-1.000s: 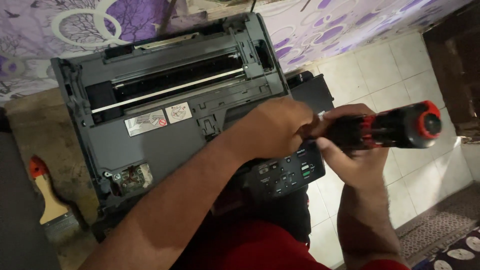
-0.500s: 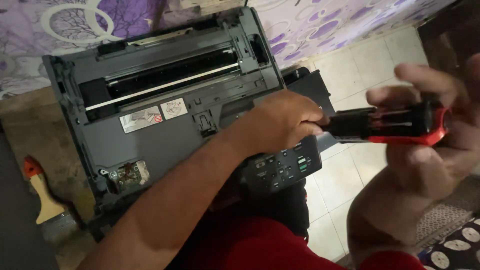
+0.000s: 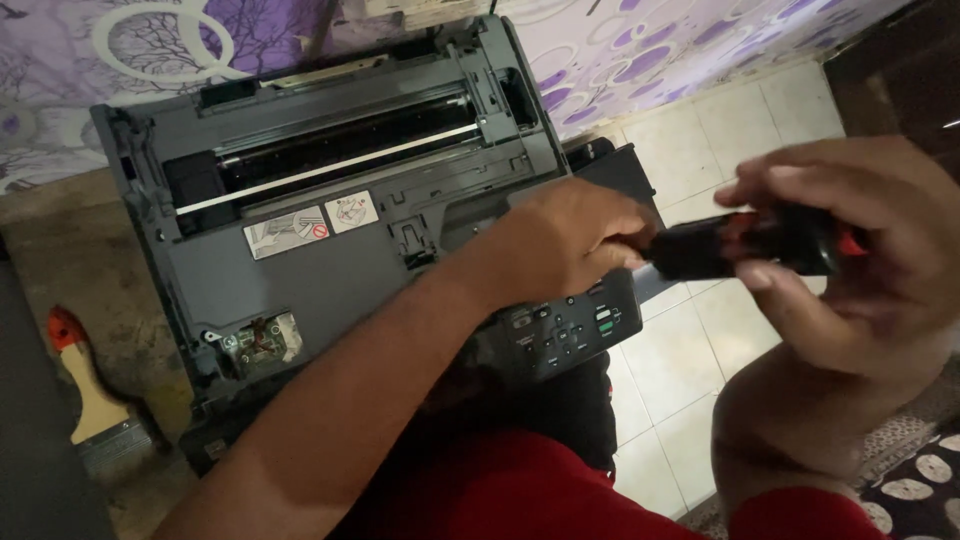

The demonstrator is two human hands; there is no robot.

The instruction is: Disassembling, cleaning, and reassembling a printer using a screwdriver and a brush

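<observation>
An opened grey printer [image 3: 330,210] with its cover off rests on my lap, its metal rail and black roller exposed. In front of it I hold a black and red screwdriver handle [image 3: 740,245] sideways. My right hand [image 3: 850,250] wraps around the handle's thick end. My left hand [image 3: 575,245] is closed on the handle's near end, over the printer's right side. The tool's tip is hidden inside my left hand. A button control panel [image 3: 565,335] sits just under my left wrist.
A paintbrush with a wooden handle and red end [image 3: 90,395] lies on the floor at the left. White floor tiles [image 3: 690,350] show at the right, a purple patterned wall covering [image 3: 620,50] behind, and a patterned mat [image 3: 920,480] at the bottom right.
My right hand has come closer to the camera and now covers most of the handle's red end. The view has shifted slightly; my left hand stays on the tool's near end.
</observation>
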